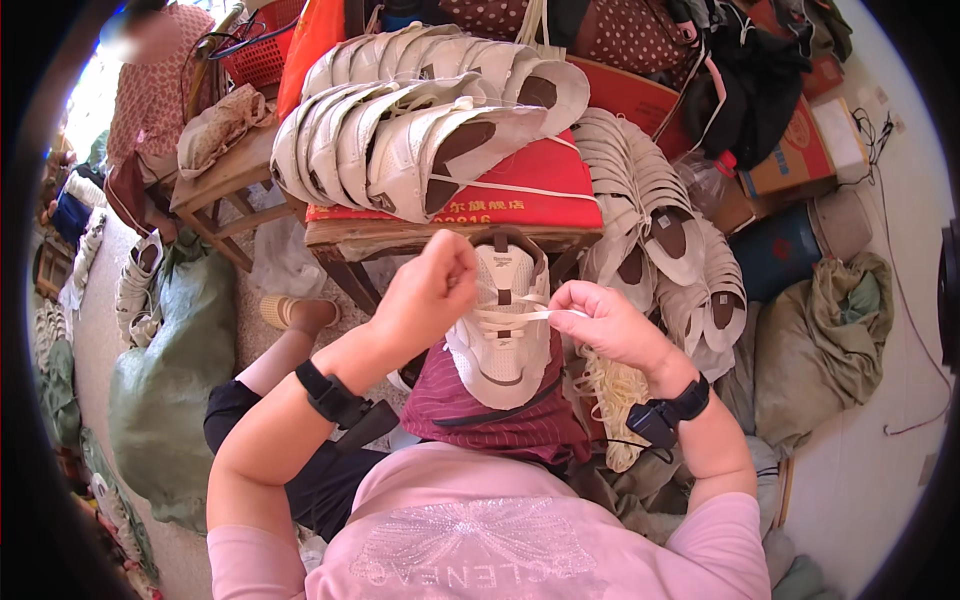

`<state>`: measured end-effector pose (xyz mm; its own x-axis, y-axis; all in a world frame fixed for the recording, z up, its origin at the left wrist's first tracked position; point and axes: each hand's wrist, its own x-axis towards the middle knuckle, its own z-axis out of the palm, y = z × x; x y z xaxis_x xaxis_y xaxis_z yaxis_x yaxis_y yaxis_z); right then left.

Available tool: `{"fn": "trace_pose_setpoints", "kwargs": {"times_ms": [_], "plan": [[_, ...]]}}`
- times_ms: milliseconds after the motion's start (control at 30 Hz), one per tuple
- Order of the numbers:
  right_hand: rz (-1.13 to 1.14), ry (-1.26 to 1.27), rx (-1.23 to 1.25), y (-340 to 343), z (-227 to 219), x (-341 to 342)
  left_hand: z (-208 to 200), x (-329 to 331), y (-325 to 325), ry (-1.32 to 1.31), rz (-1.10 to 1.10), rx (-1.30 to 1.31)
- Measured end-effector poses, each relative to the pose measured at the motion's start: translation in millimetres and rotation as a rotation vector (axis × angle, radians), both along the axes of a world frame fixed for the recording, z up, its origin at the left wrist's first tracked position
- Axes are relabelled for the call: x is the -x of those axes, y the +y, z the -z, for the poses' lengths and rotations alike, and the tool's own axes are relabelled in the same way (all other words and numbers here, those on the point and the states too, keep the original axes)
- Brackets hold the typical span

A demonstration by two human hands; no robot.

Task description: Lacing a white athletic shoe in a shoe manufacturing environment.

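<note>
A white sneaker [496, 357] lies on the maroon striped cloth [440, 408] over my lap, its toe toward me and its tongue away. White lacing crosses its front. My right hand [612, 322] pinches a flat white shoelace [541, 314] at the shoe's right side, drawing it out straight from the eyelets. My left hand [430, 300] is closed just left of the tongue, thumb and fingers pressed together. Whatever those fingers hold, if anything, is too small to make out.
Nested white shoe uppers [400, 165] are piled on a red-topped wooden stool [340, 236] straight ahead. More stacked uppers [672, 240] hang to its right. A bundle of loose cream laces [615, 400] lies by my right wrist. A green sack [175, 390] stands left, and another person [160, 90] sits far left.
</note>
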<state>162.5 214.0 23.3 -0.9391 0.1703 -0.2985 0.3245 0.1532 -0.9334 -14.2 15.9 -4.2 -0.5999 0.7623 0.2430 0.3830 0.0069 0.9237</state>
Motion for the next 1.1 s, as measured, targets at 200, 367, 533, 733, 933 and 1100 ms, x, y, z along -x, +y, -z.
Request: {"fn": "trace_pose_setpoints", "kwargs": {"times_ms": [200, 367, 533, 733, 933, 1100], "plan": [[-0.037, -0.076, 0.14, 18, -6, 8, 16, 20, -32, -0.142, -0.079, -0.048], [-0.084, 0.158, -0.189, 10, 5, 16, 19, 60, -65, -0.022, -0.367, -0.302], [-0.007, 0.331, -0.715, -19, -7, 28, 28, 80, -92, 0.041, -0.514, -0.294], [-0.19, 0.45, -1.057, -32, -6, 35, 33, 64, -91, 0.012, -0.449, -0.285], [-0.053, 0.374, -0.859, -35, 2, 34, 38, 60, -97, -0.045, -0.415, -0.259], [0.103, 0.019, 0.351, -28, -13, 35, 37, 61, -99, 0.014, -0.421, -0.238]]}}
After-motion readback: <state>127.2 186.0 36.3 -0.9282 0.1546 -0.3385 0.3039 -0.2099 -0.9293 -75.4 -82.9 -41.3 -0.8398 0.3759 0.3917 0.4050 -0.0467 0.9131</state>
